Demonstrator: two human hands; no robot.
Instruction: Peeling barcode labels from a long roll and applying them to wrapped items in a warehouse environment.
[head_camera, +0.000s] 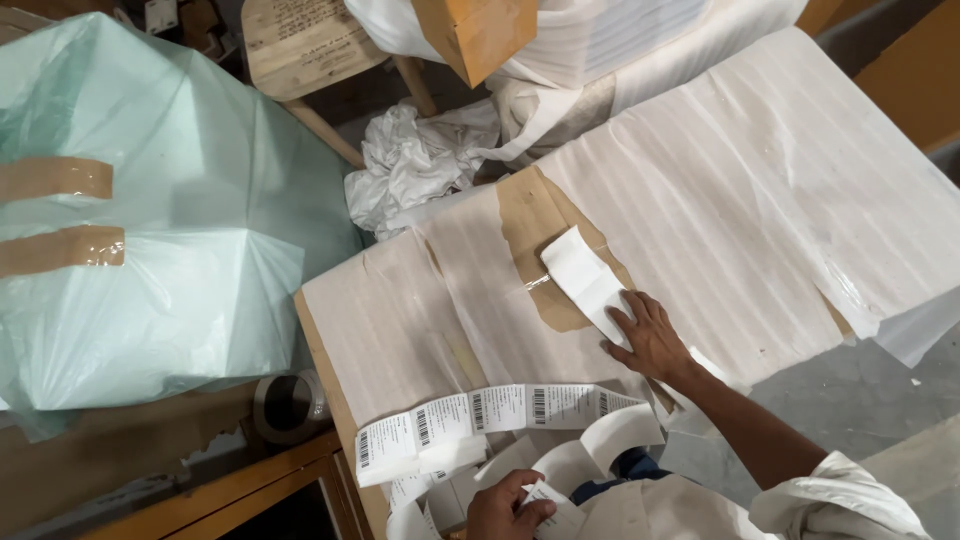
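The left hand (505, 510), nearest the camera at the bottom edge, pinches the loose end of a strip of barcode labels (480, 412) between thumb and fingers. The strip loops up and across the near edge of the workbench (340, 400).

The right hand (650, 340) lies flat, fingers spread and open, pressing one white label (583, 280) onto a bare brown patch of cardboard (525, 215). The patch sits where the white foam wrap (760, 190) is torn away.

Recommended procedure, judged from this view:
- Keep the palm on the near end of the label and smooth toward the far corner, which appears slightly lifted.
- Hold the strip slack so it does not drag the placed label.

A roll of tape (288, 403) rests beside the workbench. A green plastic bag (170, 230) stands well apart at left.
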